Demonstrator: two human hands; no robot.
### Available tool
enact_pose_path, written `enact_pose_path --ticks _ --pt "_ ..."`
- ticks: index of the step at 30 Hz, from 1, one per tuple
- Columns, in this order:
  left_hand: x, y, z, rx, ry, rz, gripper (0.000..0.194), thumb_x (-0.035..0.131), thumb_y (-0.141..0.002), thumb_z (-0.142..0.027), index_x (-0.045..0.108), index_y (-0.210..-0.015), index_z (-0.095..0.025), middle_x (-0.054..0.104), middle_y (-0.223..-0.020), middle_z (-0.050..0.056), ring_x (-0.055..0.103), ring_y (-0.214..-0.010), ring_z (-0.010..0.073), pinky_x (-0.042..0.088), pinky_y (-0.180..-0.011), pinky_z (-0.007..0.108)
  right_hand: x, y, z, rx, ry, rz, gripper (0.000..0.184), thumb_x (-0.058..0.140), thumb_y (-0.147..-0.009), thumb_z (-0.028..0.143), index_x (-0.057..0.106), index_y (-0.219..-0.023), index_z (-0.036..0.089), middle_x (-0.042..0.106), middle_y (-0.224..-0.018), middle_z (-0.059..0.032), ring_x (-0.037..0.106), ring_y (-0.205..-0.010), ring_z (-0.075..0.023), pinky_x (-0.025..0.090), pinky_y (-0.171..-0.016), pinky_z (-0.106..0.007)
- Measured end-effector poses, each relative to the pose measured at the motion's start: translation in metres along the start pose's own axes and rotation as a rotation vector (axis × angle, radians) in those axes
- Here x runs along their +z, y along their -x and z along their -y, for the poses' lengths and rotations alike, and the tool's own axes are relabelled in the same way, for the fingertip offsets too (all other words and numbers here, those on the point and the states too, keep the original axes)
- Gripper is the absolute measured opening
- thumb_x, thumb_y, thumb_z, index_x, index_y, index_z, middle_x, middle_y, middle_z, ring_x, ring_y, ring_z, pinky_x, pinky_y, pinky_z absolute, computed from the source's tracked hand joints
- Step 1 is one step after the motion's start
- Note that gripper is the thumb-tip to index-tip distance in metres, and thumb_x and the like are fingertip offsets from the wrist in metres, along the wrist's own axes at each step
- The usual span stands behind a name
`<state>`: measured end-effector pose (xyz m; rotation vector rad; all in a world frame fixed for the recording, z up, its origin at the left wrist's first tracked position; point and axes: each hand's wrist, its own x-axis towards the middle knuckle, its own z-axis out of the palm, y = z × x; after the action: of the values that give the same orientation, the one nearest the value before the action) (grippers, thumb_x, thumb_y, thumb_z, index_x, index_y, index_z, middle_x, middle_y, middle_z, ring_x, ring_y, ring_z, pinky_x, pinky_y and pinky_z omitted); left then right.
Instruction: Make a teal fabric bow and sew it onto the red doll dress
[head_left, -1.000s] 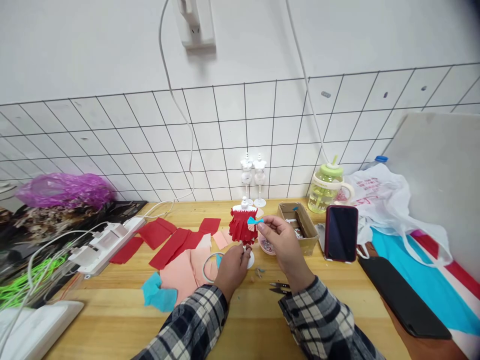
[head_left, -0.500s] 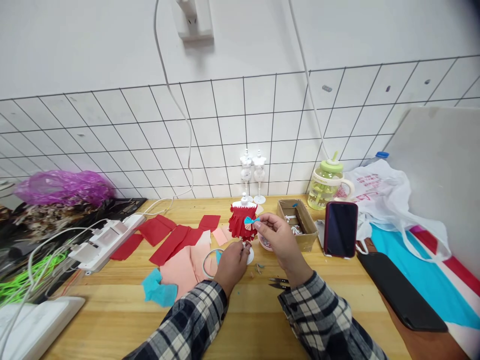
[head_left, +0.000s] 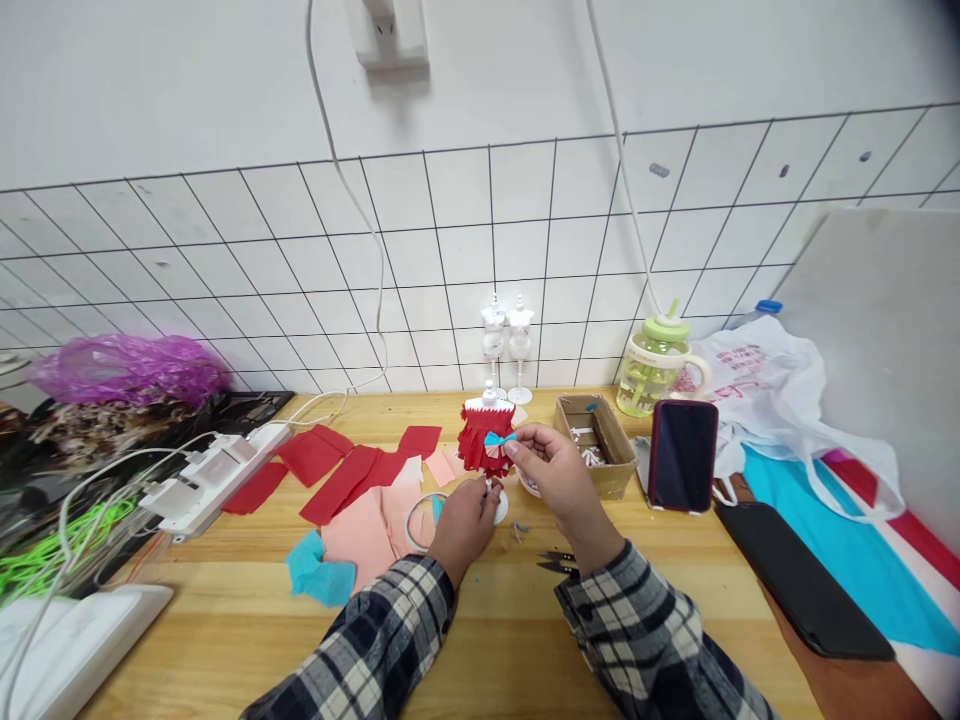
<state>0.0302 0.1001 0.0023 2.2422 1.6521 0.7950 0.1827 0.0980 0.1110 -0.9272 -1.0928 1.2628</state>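
Note:
A small white dress form (head_left: 489, 395) wears a pleated red dress (head_left: 475, 438). My left hand (head_left: 468, 520) is closed around the form's stem, just under the dress hem. Between the thumb and forefinger of my right hand (head_left: 553, 470) is a blue bow (head_left: 499, 440), which lies against the front of the dress. A bit of pink fabric shows just under the bow. Close to my left wrist lies a white ring-shaped roll (head_left: 409, 522). Black thread snips (head_left: 557, 563) rest by my right wrist.
Red fabric pieces (head_left: 341, 485), pink fabric (head_left: 356, 540) and a blue scrap (head_left: 320, 572) spread to the left. Two bare dress forms (head_left: 519, 335) stand by the wall. A cardboard box (head_left: 619, 465), a green-lidded bottle (head_left: 652, 370) and a propped phone (head_left: 681, 455) are to the right.
The bow in my right hand has shifted slightly left, onto the front of the red dress. My left hand keeps its hold on the stem.

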Motion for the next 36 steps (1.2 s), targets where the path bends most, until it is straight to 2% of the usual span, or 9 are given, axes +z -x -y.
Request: enact_pose_path --ticks 4,7,11,21,25,31,36 --pt "0.000 0.000 0.000 0.009 -0.009 -0.003 0.033 0.036 -0.098 -0.037 0.056 -0.078 -0.019 0.064 -0.076 0.006 0.057 -0.071 0.0191 0.036 -0.061 0.029 0.001 0.001 0.000 -0.001 0.035 -0.016 0.026 0.073 -0.069 0.040 0.063 -0.076 0.018 0.056 -0.061 0.0024 0.042 -0.051 -0.0091 0.032 -0.047 -0.022" --pt "0.001 0.000 -0.001 0.015 -0.013 -0.004 0.032 0.036 -0.098 -0.036 0.056 -0.079 -0.019 0.064 -0.077 0.006 0.057 -0.072 0.0190 0.036 -0.063 0.029 0.002 0.003 0.002 -0.052 0.113 -0.029 0.023 0.070 -0.071 0.039 0.062 -0.078 0.018 0.053 -0.061 0.0032 0.037 -0.049 -0.0085 0.028 -0.045 -0.022" --pt "0.002 0.000 0.000 0.015 -0.021 -0.012 0.032 0.036 -0.098 -0.036 0.056 -0.079 -0.019 0.064 -0.078 0.006 0.057 -0.073 0.0193 0.036 -0.063 0.029 0.003 0.007 0.006 -0.118 0.183 -0.029 0.020 0.067 -0.075 0.037 0.063 -0.079 0.018 0.055 -0.065 0.0018 0.038 -0.052 -0.0093 0.029 -0.047 -0.023" --pt "0.004 0.000 0.003 0.006 -0.031 -0.018 0.031 0.038 -0.097 -0.036 0.054 -0.077 -0.019 0.062 -0.075 0.005 0.056 -0.071 0.0195 0.035 -0.062 0.030 0.003 0.009 0.009 -0.116 0.255 -0.048 0.021 0.066 -0.075 0.035 0.066 -0.085 0.017 0.050 -0.061 0.0032 0.037 -0.050 -0.0086 0.029 -0.046 -0.023" --pt "0.004 0.001 0.003 -0.004 -0.019 -0.026 0.031 0.038 -0.097 -0.037 0.053 -0.075 -0.019 0.062 -0.075 0.006 0.056 -0.071 0.0196 0.034 -0.061 0.029 0.002 0.007 0.010 -0.064 0.206 -0.045 0.023 0.068 -0.073 0.037 0.065 -0.082 0.016 0.053 -0.062 0.0025 0.039 -0.050 -0.0076 0.030 -0.045 -0.021" --pt "0.001 0.000 0.002 -0.013 0.025 -0.011 0.032 0.037 -0.097 -0.037 0.054 -0.077 -0.019 0.063 -0.076 0.005 0.056 -0.072 0.0193 0.035 -0.062 0.029 -0.006 0.002 0.007 0.060 0.034 0.076 0.028 0.073 -0.069 0.042 0.064 -0.077 0.017 0.057 -0.059 0.0022 0.042 -0.047 -0.0077 0.031 -0.043 -0.021" --pt "-0.002 -0.002 0.001 -0.011 0.073 0.010 0.030 0.037 -0.097 -0.035 0.057 -0.082 -0.019 0.064 -0.079 0.005 0.058 -0.076 0.0194 0.037 -0.065 0.028 -0.011 0.002 0.003 0.107 0.056 0.124 0.030 0.076 -0.065 0.040 0.067 -0.079 0.016 0.058 -0.058 0.0021 0.042 -0.047 -0.0076 0.030 -0.043 -0.021"
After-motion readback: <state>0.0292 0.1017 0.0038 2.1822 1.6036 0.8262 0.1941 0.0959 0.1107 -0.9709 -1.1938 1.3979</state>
